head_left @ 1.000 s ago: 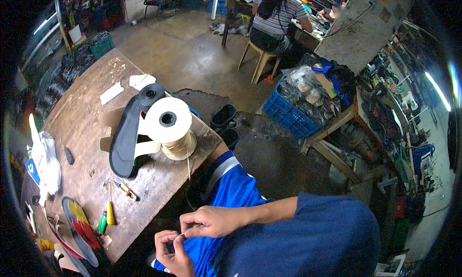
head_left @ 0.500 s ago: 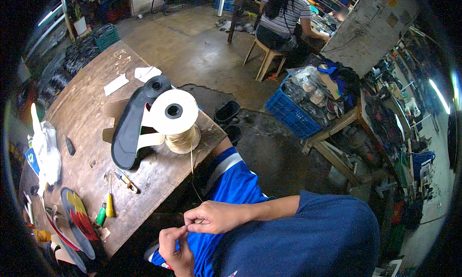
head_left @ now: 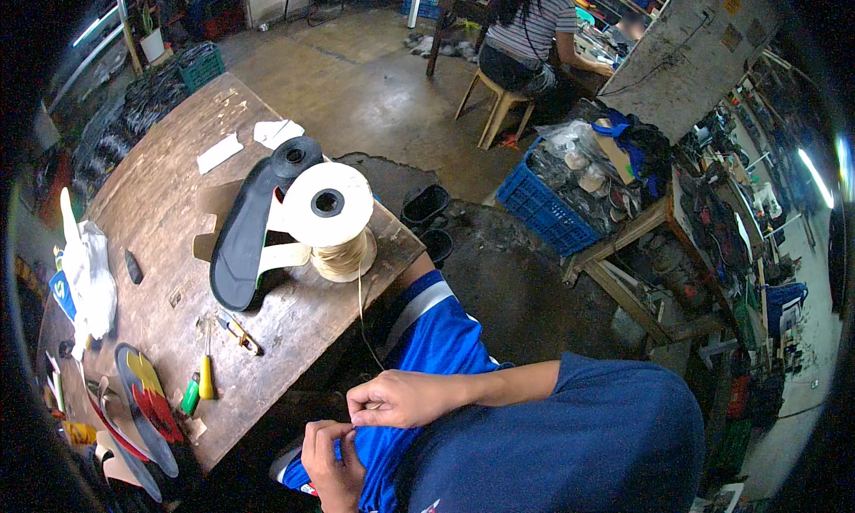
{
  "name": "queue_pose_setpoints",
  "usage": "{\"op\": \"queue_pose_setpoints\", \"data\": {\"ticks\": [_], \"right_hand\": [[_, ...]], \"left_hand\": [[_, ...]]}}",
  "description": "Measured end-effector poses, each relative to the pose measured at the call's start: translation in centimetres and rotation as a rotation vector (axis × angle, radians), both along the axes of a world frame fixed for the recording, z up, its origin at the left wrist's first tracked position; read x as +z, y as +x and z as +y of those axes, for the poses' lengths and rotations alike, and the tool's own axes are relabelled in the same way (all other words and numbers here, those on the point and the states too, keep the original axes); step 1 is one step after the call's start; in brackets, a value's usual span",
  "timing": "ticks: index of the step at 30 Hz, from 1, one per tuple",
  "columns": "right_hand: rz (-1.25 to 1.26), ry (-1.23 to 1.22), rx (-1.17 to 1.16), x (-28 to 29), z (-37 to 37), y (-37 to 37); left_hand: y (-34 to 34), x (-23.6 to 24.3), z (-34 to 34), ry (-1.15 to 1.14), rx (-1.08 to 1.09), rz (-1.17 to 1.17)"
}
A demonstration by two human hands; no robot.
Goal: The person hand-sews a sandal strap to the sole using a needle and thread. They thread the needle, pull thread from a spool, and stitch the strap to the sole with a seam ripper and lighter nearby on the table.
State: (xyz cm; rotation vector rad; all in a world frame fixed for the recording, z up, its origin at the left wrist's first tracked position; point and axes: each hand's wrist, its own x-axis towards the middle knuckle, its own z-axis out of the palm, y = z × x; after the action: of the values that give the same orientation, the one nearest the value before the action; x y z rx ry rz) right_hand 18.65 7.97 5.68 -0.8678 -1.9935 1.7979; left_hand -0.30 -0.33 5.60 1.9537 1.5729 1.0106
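My right hand point(head_left: 401, 399) is held over my lap, on blue shorts, fingers pinched on a thin cream thread point(head_left: 361, 304). The thread runs down from a big white spool point(head_left: 328, 217) standing at the near corner of the wooden table point(head_left: 169, 201). Just below, my left hand point(head_left: 331, 455) is curled, its fingertips meeting the right hand; whether it also grips the thread is hard to see. A black shoe sole point(head_left: 245, 237) lies against the spool's left side.
A yellow-handled tool point(head_left: 207, 375), a green one point(head_left: 190, 394), a small knife point(head_left: 239, 333) and coloured soles point(head_left: 142, 397) lie on the table's near end. A blue crate point(head_left: 543, 212) stands on the floor. Another person sits on a stool point(head_left: 499, 108) at the back.
The view has tilted, so the table and spool sit lower in the picture. My hands stay together over my lap, the right one pinching the thread slightly higher than before.
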Motion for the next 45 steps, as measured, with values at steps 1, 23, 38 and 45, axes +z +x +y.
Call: {"op": "queue_pose_setpoints", "data": {"ticks": [1,23,38,45], "right_hand": [[-0.015,-0.017,0.012,0.0,0.0,0.1],[0.562,-0.578,-0.159,-4.5,-0.4,-4.1],[0.639,-0.504,-0.316,-3.3,-2.2,-3.7],[0.734,-0.453,-0.319,-4.2,-1.8,-5.0]], "left_hand": [[-0.1,0.2,0.0,-0.004,0.010,0.002],[1.7,-0.4,1.9,0.139,0.254,-0.060],[4.2,-0.3,1.3,0.005,0.293,-0.300],[2.3,-1.9,1.4,-0.053,0.261,-0.447]]}}
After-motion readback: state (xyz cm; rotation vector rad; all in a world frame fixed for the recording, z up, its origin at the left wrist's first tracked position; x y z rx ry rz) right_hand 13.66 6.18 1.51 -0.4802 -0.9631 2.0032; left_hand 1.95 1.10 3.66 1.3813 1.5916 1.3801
